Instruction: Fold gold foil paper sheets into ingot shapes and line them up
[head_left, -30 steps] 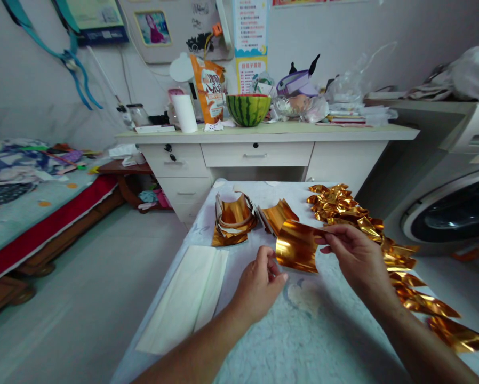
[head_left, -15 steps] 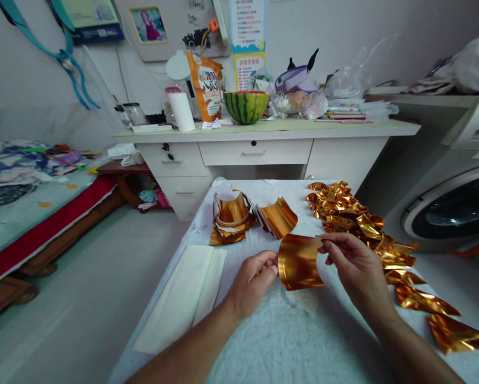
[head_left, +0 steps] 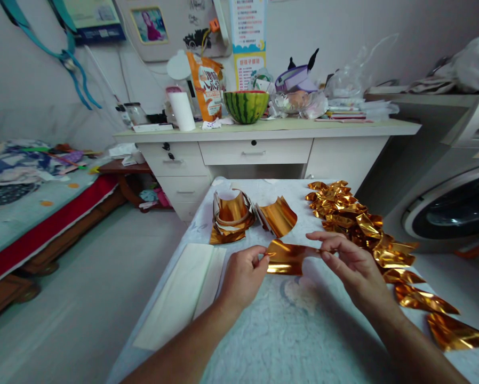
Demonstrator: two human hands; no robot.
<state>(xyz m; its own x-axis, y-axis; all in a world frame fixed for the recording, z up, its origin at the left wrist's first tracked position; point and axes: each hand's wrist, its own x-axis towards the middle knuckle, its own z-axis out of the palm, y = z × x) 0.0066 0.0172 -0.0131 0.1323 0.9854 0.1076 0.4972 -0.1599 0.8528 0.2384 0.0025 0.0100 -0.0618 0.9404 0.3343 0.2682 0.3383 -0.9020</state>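
Between my hands, above the cloth-covered table, a sheet of gold foil paper (head_left: 286, 260) is held out with its shiny face curving. My left hand (head_left: 245, 274) pinches its left edge between thumb and fingers. At the right end, my right hand (head_left: 351, 266) grips the edge with thumb and index finger. Just beyond the sheet lie a curled stack of gold foil paper (head_left: 278, 216) and a bundle of gold sheets (head_left: 231, 213) with a pale band around it. Folded gold foil pieces (head_left: 363, 226) run in a row along the table's right side.
White paper sheets (head_left: 175, 298) lie at the table's left edge. Behind stands a white desk (head_left: 259, 154) bearing a cut watermelon (head_left: 246, 108), an orange pouch (head_left: 205, 88) and a paper roll (head_left: 182, 112). A washing machine (head_left: 451, 176) stands right, a bed (head_left: 43, 218) left.
The gold sheet has tilted flatter and curved, showing less of its face. My left hand has shifted slightly left, and my right hand's fingers have moved along the sheet's right edge.
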